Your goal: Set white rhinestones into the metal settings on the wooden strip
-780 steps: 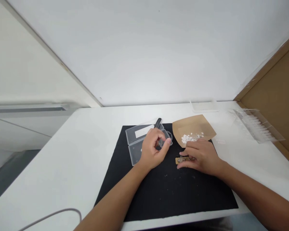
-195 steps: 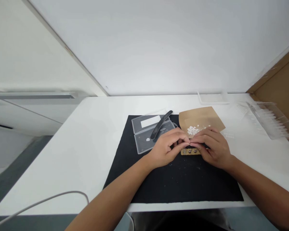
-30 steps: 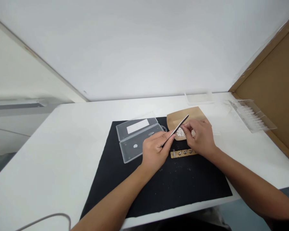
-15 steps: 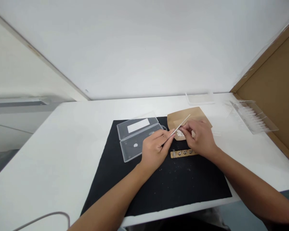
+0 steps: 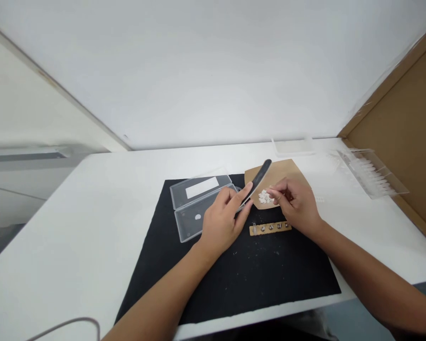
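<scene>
Black mat: clear case lies open at its 10 o'clock, brown paper tray at 1. Left hand grips nail file, tip pointing 1 o'clock. Right hand pinched tight beside tray's white bits; contents too small to tell. Wooden strip at its 7.

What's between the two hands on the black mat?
In the head view, a studded wooden strip lies between the left hand and right hand, with white bits on brown paper just beyond.

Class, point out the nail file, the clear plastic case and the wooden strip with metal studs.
nail file (image 5: 260,176), head view, dark upper half.
clear plastic case (image 5: 191,222), head view, nearer open half.
wooden strip (image 5: 270,228), head view, its middle.
</scene>
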Demonstrator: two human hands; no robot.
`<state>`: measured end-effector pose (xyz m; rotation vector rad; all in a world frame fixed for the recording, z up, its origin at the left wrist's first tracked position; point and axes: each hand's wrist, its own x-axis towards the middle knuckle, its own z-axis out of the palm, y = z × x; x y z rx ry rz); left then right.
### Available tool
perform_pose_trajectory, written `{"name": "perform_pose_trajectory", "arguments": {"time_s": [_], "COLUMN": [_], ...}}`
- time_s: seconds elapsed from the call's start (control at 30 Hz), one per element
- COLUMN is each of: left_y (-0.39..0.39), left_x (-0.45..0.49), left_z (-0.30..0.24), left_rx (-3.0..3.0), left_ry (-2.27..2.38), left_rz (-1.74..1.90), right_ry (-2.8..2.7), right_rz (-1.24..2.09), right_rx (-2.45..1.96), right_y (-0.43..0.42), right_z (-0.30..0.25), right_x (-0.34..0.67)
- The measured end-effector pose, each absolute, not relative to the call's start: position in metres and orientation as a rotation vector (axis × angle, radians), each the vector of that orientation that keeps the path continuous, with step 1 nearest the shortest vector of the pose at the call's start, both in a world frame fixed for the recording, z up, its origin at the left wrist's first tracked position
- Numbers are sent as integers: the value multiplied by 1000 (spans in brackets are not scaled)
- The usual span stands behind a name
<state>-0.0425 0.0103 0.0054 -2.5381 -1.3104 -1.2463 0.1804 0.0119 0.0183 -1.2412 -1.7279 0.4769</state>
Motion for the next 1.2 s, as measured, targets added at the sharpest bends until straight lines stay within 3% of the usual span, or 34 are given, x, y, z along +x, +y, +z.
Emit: {"name": "perform_pose_trajectory", "arguments": {"time_s": [0.3, 0.6, 1.2], "left_y": [11, 11, 8], "left_x": [-43, -41, -32], "left_z": [4, 1, 6], "left_rx": [-2600, -2670, -2806], "left_ry": [-1251, -1130, -1125], "left_rz": [-1267, -1413, -1706], "right_ry": [-1594, -1606, -1675], "right_rz": [669, 602, 118], "right_rx": [-1243, -1312, -1534], "right_y": [13, 16, 12], "right_z": [9, 9, 10], "right_x": [183, 184, 178]}}
